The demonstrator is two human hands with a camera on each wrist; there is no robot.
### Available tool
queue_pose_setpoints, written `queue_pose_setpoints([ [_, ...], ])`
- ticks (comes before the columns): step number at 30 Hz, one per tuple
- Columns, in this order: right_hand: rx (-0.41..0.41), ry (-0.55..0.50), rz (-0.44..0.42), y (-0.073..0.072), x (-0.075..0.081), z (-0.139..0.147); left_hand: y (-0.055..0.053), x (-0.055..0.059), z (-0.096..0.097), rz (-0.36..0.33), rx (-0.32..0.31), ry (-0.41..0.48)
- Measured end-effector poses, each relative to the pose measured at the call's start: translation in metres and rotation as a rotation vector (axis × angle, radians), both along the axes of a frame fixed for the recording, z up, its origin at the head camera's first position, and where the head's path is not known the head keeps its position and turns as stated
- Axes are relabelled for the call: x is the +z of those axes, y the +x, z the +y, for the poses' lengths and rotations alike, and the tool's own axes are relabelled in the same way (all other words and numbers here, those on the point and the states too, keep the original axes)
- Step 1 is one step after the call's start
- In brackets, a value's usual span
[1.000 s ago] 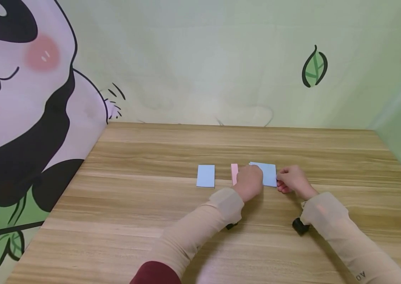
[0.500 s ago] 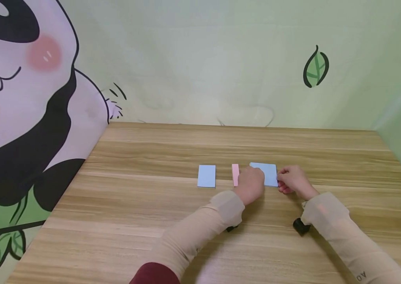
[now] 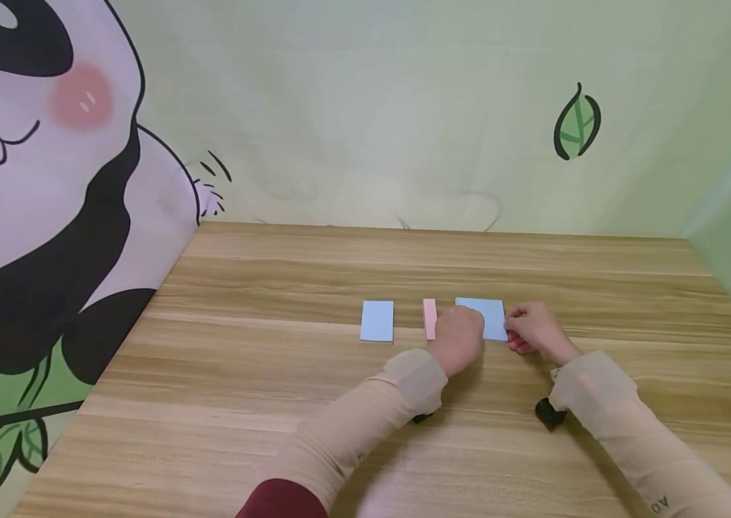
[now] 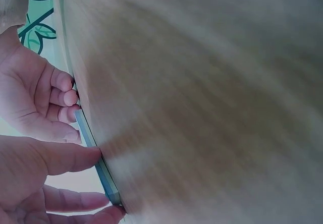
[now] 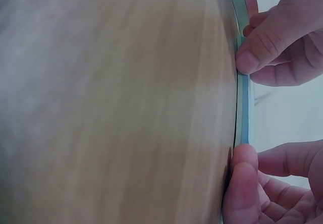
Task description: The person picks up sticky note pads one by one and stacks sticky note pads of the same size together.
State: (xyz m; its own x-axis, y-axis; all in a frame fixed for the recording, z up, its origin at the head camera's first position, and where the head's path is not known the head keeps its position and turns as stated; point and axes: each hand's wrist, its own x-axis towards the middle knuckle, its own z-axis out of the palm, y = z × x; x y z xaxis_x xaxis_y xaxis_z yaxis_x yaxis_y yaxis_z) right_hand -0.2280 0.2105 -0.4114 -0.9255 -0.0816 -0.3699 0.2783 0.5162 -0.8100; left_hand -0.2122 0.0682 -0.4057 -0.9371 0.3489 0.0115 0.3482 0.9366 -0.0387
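A blue sticky note pad (image 3: 494,321) lies on the table between my two hands in the head view. From the side, in the left wrist view, the pad edge (image 4: 104,176) shows a blue layer over a paler greenish one. My left hand (image 3: 459,338) holds the pad's near left corner, thumb on the front edge and fingers round the left side. At the opposite end, my right hand (image 3: 539,332) grips the right edge with bent fingertips. The left hand covers part of the pad's left side in the head view.
A narrow pink pad (image 3: 429,318) lies just left of my left hand. Farther left is another blue sticky note pad (image 3: 376,321). The wooden table (image 3: 242,360) ends at a backdrop (image 3: 352,108) printed with a panda and leaves.
The sliver of a second layer at the far left corner of the pad no longer sticks out. My left hand has shifted very slightly right and nearer; the right stays nearly still.
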Motion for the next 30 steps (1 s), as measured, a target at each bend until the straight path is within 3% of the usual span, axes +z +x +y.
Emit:
queue_pose_setpoints([
  [6,0.055,0.078,0.005,-0.004,0.002,0.002,0.002,0.003,-0.001,-0.044,-0.026,-0.019],
  [10,0.133,0.232,0.133,-0.010,0.009,0.005,0.005,0.006,-0.003,-0.089,-0.049,-0.032],
  [13,0.192,0.362,0.282,-0.014,0.017,0.003,0.007,0.007,-0.005,-0.099,-0.073,-0.049],
  [19,0.278,0.472,0.431,-0.025,0.025,-0.008,0.018,0.011,-0.003,-0.064,-0.116,-0.135],
  [22,0.306,0.483,0.476,-0.031,0.025,-0.015,0.028,0.016,-0.001,-0.052,-0.192,-0.161],
  [26,0.367,0.508,0.516,-0.039,0.021,-0.024,0.039,0.023,0.000,-0.064,-0.342,-0.155],
  [30,0.426,0.522,0.552,-0.046,0.016,-0.030,0.041,0.025,0.001,-0.107,-0.407,-0.161],
])
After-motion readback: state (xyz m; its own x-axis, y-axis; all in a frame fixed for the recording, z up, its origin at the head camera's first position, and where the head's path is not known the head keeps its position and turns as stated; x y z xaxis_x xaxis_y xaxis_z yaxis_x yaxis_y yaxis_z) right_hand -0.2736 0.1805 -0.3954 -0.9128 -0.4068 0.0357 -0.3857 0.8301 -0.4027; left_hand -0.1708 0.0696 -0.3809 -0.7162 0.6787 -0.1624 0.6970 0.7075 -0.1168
